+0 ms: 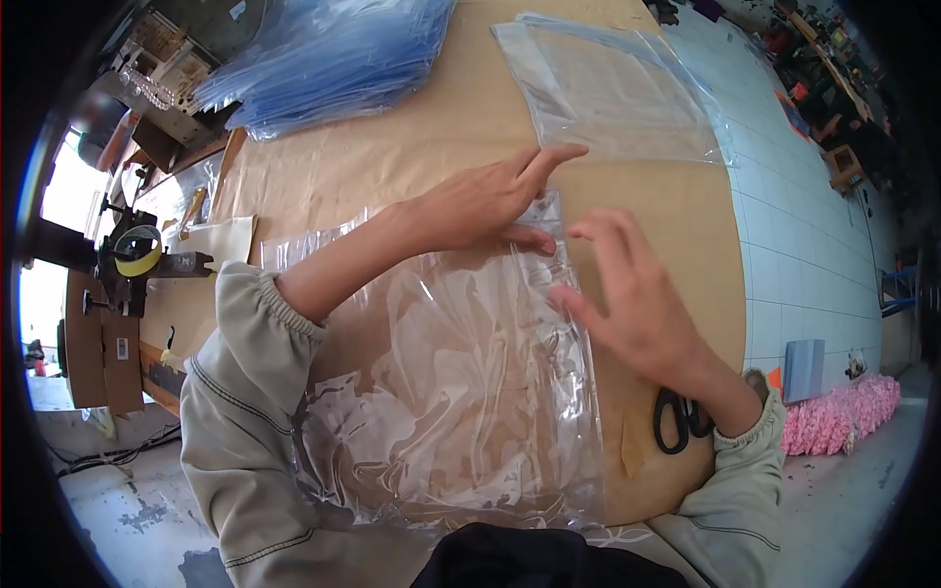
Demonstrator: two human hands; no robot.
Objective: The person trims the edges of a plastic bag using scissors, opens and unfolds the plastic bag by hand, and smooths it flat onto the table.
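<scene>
Plastic bag (pixel 441 363) beneath left hand (pixel 482 204)

Free lane between plastic stacks (pixel 338 73)

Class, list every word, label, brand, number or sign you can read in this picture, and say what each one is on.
No readable text anywhere.
White label on the cardboard box: dark marks, too small to read.
Clear plastic on the table: no lettering can be made out.
</scene>
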